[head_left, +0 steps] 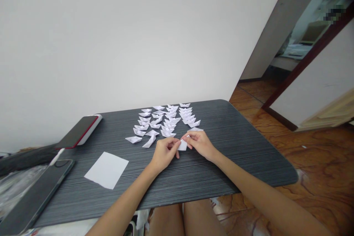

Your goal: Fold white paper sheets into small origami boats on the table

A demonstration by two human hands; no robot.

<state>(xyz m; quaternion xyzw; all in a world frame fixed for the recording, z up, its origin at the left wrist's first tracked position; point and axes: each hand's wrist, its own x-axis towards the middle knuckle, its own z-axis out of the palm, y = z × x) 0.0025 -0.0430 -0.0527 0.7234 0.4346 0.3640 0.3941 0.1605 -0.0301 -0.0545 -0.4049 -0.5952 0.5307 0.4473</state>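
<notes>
Between my two hands is a small folded piece of white paper (183, 145), held just above the dark table. My left hand (166, 150) pinches its left edge with thumb and fingers. On the opposite side my right hand (201, 143) grips the upper right edge. Just beyond the hands stand several white paper boats (167, 127), set out in rough columns. One boat (195, 129) lies right behind my right hand, partly hidden by it. A flat white sheet of paper (107, 169) rests to the left of my left forearm.
The dark wood-grain table (235, 143) backs onto a white wall (155, 37). At its left side lie a dark device with a red edge (79, 131), a white cable (56, 156) and a long dark phone-like device (38, 195). A doorway opens at the right above brown flooring (304, 155).
</notes>
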